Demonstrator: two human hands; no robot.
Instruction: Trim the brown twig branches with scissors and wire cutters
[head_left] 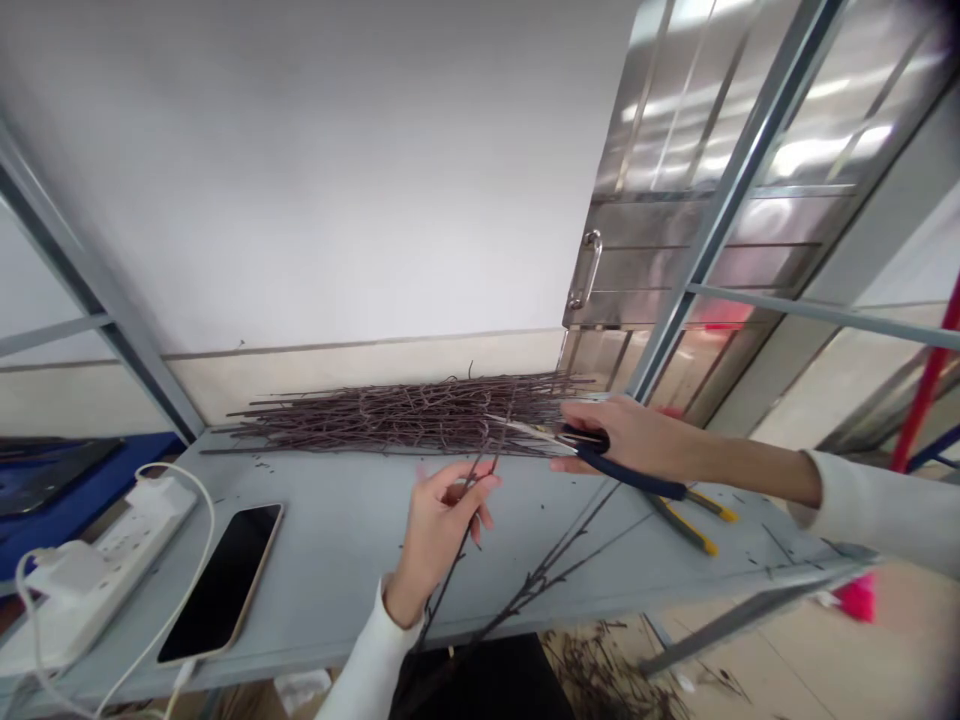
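My left hand (442, 525) pinches a thin dark twig (452, 572) between thumb and fingers, over the front middle of the grey shelf table (322, 560). In my right hand (637, 440) is a pair of scissors (544, 433) with dark handles, blades pointing left above the twig's upper end. Whether the blades touch the twig I cannot tell. Behind both hands lies a long pile of dark twigs (390, 415). Several branched twigs (536, 580) lean over the front edge. Under my right wrist lies a tool with yellow-tipped handles (686, 525), its head hidden.
A phone (223, 580) lies at the left, beside a white power strip (97, 570) with cables. Grey metal posts (731, 200) frame the table's ends. A white wall stands behind, with a metal door (637, 230) at the right. Twig scraps (607, 675) litter the floor.
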